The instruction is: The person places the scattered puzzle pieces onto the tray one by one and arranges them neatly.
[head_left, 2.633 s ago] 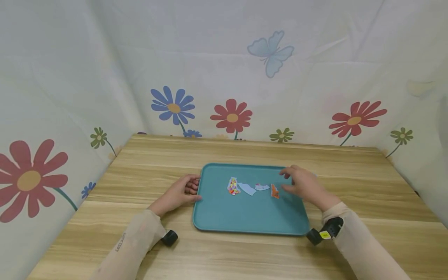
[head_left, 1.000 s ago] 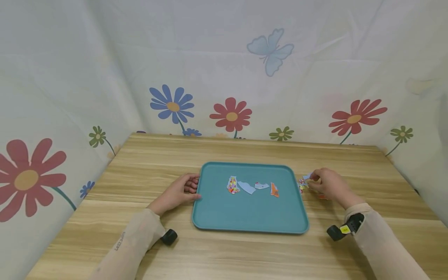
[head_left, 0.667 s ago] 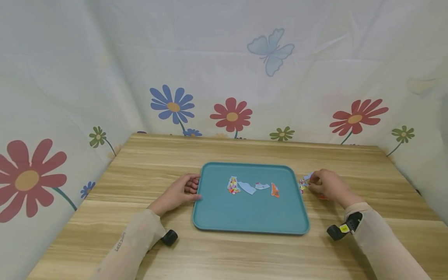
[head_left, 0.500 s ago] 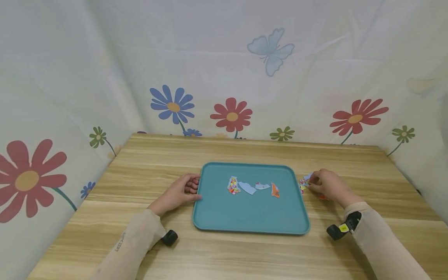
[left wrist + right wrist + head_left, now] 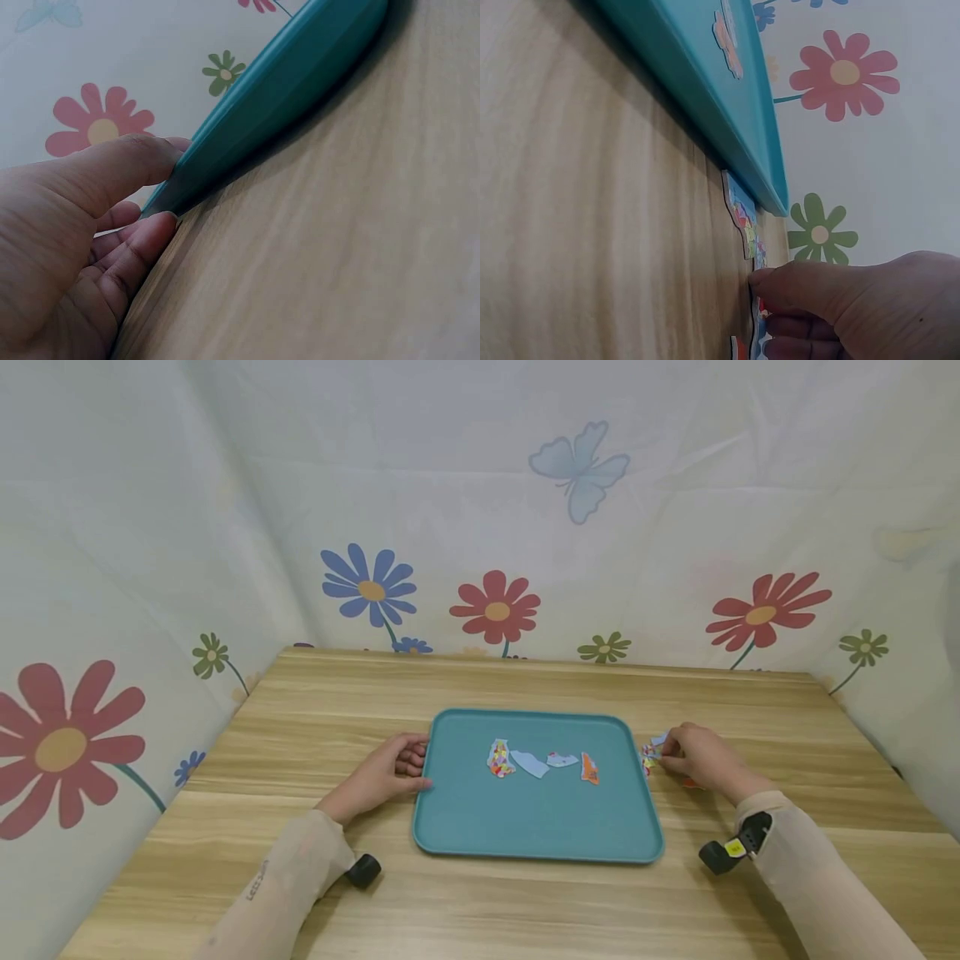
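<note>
My left hand [image 5: 384, 777] grips the left edge of a teal tray [image 5: 536, 857], with the thumb [image 5: 154, 161] on the rim and curled fingertips low against the side. Right of the tray, my right hand [image 5: 705, 762] pinches a flat picture puzzle piece [image 5: 762, 330] at table level, its far part hidden behind the fingers. Beside it lie a multicoloured piece [image 5: 647, 760] at the tray's edge and an orange piece [image 5: 692, 783] under the hand. Several pieces form a row on the tray: a multicoloured one [image 5: 500, 758], a pale blue one [image 5: 529, 764], a red-flecked one [image 5: 562, 760] and an orange one [image 5: 589, 769].
The wooden table [image 5: 480, 910] extends around the tray on all sides. A white cloth [image 5: 420, 477] printed with flowers and a butterfly hangs behind the table and along its sides. Black wrist cameras [image 5: 363, 871] stick out near both sleeves.
My right hand has moved from above the tray's right end to the pieces on the table beside it, and has barely shifted in the last second. The left hand keeps its place.
</note>
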Available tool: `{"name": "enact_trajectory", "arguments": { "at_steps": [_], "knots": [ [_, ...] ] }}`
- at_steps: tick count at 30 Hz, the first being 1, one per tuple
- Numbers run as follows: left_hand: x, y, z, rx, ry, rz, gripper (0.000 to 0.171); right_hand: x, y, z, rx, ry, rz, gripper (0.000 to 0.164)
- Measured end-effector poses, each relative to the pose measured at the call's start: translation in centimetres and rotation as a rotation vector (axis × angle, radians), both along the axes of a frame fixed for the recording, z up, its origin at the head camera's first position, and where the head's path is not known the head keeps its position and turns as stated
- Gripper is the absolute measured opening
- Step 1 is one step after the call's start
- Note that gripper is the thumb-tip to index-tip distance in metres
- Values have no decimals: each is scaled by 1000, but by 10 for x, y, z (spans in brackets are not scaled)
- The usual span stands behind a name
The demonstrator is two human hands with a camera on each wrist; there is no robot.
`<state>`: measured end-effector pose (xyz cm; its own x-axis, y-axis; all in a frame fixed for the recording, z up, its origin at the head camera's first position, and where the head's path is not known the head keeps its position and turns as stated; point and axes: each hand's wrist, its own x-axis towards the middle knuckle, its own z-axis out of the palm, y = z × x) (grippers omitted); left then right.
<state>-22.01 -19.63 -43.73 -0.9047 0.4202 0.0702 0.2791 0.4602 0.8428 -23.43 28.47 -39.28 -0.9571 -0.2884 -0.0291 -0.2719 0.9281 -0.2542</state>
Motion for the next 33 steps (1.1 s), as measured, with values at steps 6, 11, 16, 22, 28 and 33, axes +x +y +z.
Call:
{"name": "enact_trajectory", "arguments": {
  "at_steps": [6,11,16,22,28,33],
  "knots": [
    [-1,-1,-2,5,-7,1,70,1,-1,-2,11,33,0,12],
    [-2,-1,-3,4,-4,3,70,2,-1,0,13,21,-12,13],
    [-1,0,-2,5,-5,3,70,3,-2,4,3,-4,-31,12],
    [0,0,-1,0,-10,2,71,3,-2,7,4,-5,-39,11],
    [0,0,-1,-3,-13,5,71,3,-2,7,20,-22,-48,16],
    [1,0,2,3,-16,2,71,2,-1,6,32,-32,-58,20]
  ]
}}
